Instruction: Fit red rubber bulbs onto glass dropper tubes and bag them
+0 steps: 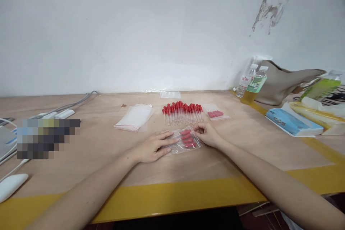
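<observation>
A small clear plastic bag point(185, 141) with several red-capped droppers inside lies on the wooden table point(88, 172). My left hand point(152, 147) rests flat on the bag's left end, fingers stretched out. My right hand point(207, 133) pinches the bag's right edge with closed fingers. Just behind the bag lies a row of loose red-capped droppers point(182, 112). To its right lies another filled small bag point(215, 113).
A stack of empty clear bags point(134, 118) lies to the left, a single clear bag point(170, 94) by the wall. Two bottles point(250, 82), a beige bag point(285, 81), a blue tissue pack point(292, 122) stand right. Cables point(67, 107) and white devices lie left.
</observation>
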`<state>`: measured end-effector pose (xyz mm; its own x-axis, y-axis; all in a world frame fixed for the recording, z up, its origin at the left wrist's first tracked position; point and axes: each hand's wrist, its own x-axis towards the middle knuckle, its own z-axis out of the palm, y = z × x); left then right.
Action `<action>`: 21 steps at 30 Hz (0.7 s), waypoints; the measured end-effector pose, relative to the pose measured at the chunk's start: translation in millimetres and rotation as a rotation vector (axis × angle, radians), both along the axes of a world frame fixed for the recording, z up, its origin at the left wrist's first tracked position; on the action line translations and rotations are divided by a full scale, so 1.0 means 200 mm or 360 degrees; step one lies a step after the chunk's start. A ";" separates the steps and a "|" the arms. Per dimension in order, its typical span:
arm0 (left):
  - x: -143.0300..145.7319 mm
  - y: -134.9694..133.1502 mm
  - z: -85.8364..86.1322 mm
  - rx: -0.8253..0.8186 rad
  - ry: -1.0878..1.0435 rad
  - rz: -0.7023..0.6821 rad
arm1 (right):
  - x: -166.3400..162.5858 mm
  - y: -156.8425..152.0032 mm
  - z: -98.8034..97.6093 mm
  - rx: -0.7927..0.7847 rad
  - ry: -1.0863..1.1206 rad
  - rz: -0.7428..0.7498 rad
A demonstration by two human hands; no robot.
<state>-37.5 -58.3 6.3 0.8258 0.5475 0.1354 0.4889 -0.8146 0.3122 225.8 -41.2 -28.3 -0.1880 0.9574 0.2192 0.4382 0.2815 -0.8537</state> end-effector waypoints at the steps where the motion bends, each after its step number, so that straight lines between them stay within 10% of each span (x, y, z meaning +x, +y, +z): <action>1: 0.00 0.00 0.00 0.0001 0.0000 -0.0004 | -0.01 -0.01 0.01 -0.0007 0.0057 0.0050; 21: 0.00 0.00 0.00 0.0009 -0.0055 0.0048 | -0.04 -0.07 0.15 -0.0298 0.0124 0.0317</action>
<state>-37.1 -59.0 5.5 0.8037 0.5712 0.1668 0.5024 -0.8015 0.3244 218.3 -55.8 0.8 -0.3662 0.9284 0.0629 0.3211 0.1896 -0.9279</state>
